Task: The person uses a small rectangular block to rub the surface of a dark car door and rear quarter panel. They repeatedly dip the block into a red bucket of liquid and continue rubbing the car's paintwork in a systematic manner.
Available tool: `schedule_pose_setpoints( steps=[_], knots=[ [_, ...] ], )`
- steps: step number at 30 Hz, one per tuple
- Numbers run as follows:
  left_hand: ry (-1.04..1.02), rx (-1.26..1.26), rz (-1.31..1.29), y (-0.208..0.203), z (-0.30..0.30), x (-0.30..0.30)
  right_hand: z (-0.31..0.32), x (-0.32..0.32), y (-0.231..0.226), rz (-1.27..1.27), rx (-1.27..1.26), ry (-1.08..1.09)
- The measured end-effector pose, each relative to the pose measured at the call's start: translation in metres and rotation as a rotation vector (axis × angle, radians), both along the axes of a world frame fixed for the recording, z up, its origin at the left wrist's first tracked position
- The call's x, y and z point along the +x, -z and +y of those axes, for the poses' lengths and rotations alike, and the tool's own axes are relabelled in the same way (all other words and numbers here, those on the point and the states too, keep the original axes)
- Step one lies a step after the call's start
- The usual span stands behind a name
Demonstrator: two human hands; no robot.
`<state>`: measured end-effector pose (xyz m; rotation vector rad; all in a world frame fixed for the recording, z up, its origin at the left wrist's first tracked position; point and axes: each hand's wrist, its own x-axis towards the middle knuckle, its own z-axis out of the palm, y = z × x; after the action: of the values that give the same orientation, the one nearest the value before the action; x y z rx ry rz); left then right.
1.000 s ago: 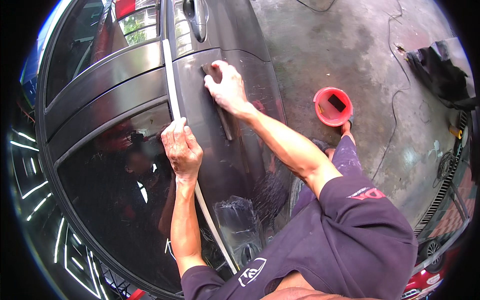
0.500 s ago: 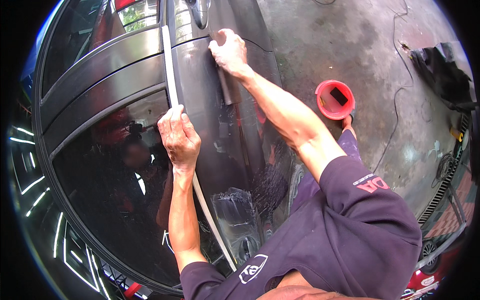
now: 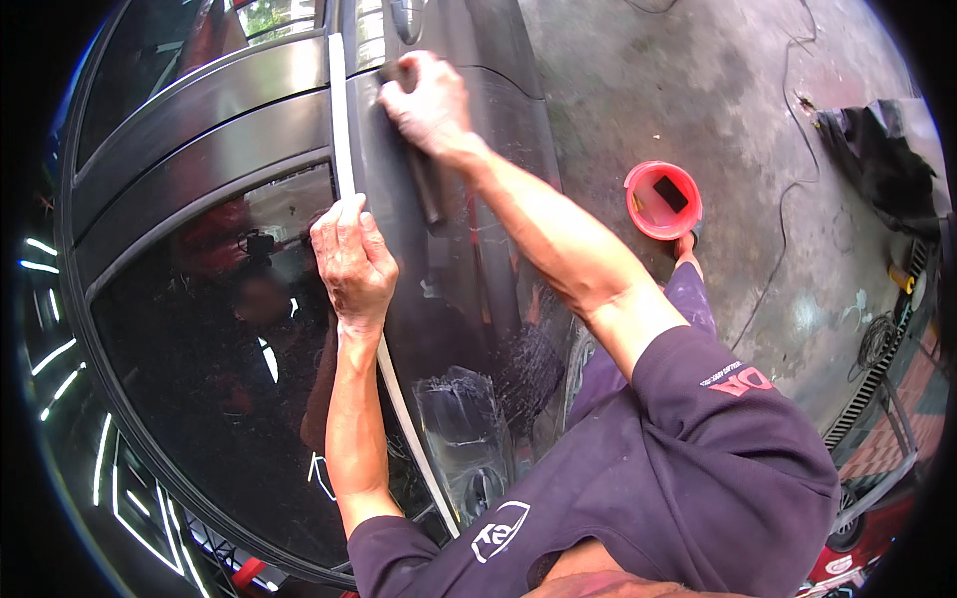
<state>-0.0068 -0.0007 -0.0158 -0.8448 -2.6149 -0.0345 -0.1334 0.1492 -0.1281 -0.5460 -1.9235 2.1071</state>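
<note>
My right hand (image 3: 431, 105) is curled round a dark grey-brown pad (image 3: 397, 78), pressed on the car's dark grey body panel (image 3: 394, 130) just below a door handle (image 3: 407, 18). Most of the pad is hidden under the fingers, so its exact kind does not show. My left hand (image 3: 354, 261) lies on the pale window trim strip (image 3: 341, 120), fingers bent and held together over it. Dark window glass (image 3: 219, 369) is on the left of that hand. Whitish residue covers the panel's near part (image 3: 464, 419).
A red bucket (image 3: 634, 211) with a black pad (image 3: 670, 193) in it stands on the concrete floor (image 3: 588, 110) to the right. A thin cable (image 3: 783, 239) runs across the floor. Black sheeting (image 3: 877, 149) and a floor grate (image 3: 867, 384) are at far right.
My right hand has slid left and slightly away over the panel with the pad, towards the trim strip, and is blurred. My left hand stays on the strip. The whole view has shifted slightly.
</note>
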Motion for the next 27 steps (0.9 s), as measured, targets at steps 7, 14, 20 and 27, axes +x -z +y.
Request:
schedule_pose_setpoints(
  steps=[7, 14, 20, 27],
  knots=[
    [-0.002, 0.019, 0.005, -0.001, -0.002, -0.001, -0.021, 0.007, -0.028, 0.088, 0.080, 0.006],
    [-0.011, 0.034, 0.014, 0.002, -0.002, 0.002, -0.021, 0.050, -0.027, 0.079, 0.067, -0.077],
    [-0.005, 0.061, 0.023, -0.006, 0.007, -0.002, -0.004, 0.006, -0.036, 0.109, 0.102, -0.049],
    [0.010, 0.071, 0.027, -0.005, 0.001, 0.000, -0.014, 0.025, -0.035, 0.159, 0.178, -0.075]
  ],
)
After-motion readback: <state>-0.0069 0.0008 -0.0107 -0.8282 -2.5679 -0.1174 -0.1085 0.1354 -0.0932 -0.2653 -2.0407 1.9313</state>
